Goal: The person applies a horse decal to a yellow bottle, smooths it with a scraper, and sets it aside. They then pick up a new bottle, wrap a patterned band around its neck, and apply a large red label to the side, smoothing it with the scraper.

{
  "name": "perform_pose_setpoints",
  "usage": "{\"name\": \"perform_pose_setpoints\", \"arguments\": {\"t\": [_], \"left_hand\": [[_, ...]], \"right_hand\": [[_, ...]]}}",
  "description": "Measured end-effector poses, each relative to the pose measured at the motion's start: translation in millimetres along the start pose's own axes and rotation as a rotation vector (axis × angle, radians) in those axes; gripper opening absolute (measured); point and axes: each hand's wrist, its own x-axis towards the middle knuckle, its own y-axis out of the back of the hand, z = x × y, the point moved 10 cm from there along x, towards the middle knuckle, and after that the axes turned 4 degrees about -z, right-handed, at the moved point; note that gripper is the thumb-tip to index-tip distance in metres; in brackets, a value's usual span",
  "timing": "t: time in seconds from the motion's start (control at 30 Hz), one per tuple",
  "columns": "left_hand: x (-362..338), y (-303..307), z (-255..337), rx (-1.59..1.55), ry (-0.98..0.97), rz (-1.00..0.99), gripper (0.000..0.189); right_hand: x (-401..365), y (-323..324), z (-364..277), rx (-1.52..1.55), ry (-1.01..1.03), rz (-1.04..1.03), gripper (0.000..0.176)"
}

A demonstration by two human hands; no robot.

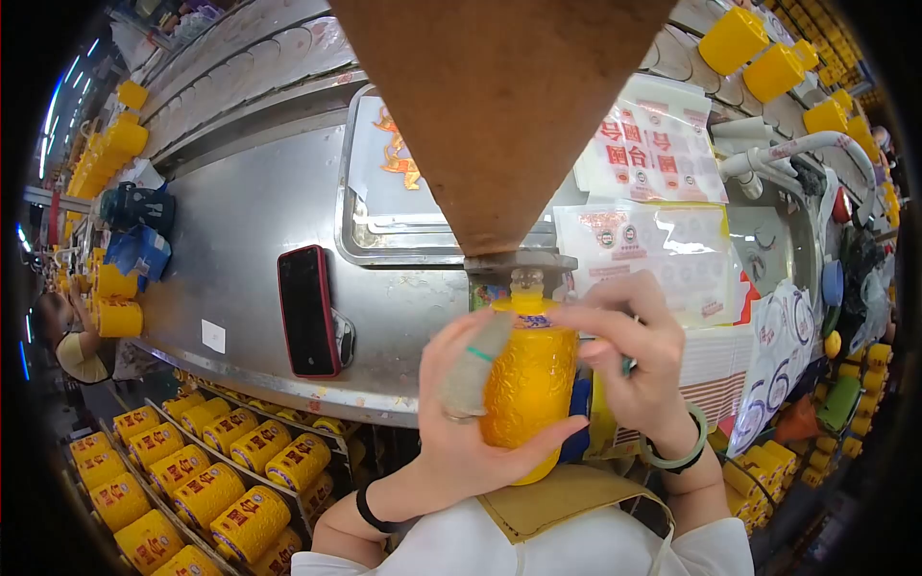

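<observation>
A yellow embossed bottle [529,384] with a clear knobbed top [527,280] stands nearly upright in front of my body. My left hand [459,408] is wrapped round it from the left, thumb across its lower front; a pale cloth cover [474,370] sits on one finger. A small blue-and-red label [531,323] shows on the bottle's shoulder. My right hand [634,346] is at the right of the shoulder, its index fingertip touching beside the label. The right thumb is bent and apart from that finger, with nothing visible between them.
A brown beam [504,115] comes down just beyond the bottle. On the metal table lie a phone [304,312], a metal tray [351,226] and printed label sheets [653,254]. Yellow bottles [252,523] fill racks at lower left. A person [82,346] is at far left.
</observation>
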Motion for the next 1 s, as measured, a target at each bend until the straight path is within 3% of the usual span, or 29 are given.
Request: {"name": "perform_pose_setpoints", "arguments": {"t": [0.13, 0.2, 0.23, 0.33, 0.43, 0.47, 0.53, 0.6, 0.83, 0.93, 1.0], "left_hand": [[4, -5, 14, 0.212, -0.076, -0.008, 0.094], [3, 2, 6, 0.106, -0.019, 0.061, 0.074], [1, 3, 3, 0.106, -0.021, 0.06, 0.074], [-10, -6, -45, -0.497, 0.151, 0.008, 0.083], [-11, -5, -54, -0.513, 0.139, -0.016, 0.088], [-11, -1, -47, -0.283, 0.108, -0.032, 0.09], [-5, 2, -22, -0.141, 0.068, -0.002, 0.09], [3, 1, 6, 0.095, -0.01, -0.001, 0.089], [3, -4, 9, 0.212, -0.058, 0.0, 0.087], [-6, -4, -37, -0.363, 0.125, 0.02, 0.076], [-7, -5, -48, -0.461, 0.134, 0.012, 0.077]], "right_hand": [[-2, -8, 3, 0.015, -0.001, -0.013, 0.02], [-3, -3, 5, -0.023, 0.031, 0.021, 0.017], [-4, -1, 9, -0.023, 0.031, 0.022, 0.017], [-7, 5, 27, -0.084, -0.077, -0.009, 0.015], [-6, 14, 31, -0.133, -0.171, 0.014, 0.014], [-3, 18, 21, -0.145, -0.111, 0.056, 0.014], [1, 19, 6, -0.154, -0.047, 0.102, 0.015], [4, 3, -5, -0.028, 0.002, 0.01, 0.017], [-3, -1, 0, -0.034, 0.063, 0.032, 0.017], [-10, 8, 28, -0.181, -0.095, 0.005, 0.014], [-10, 15, 29, -0.167, -0.134, 0.045, 0.012]]}}
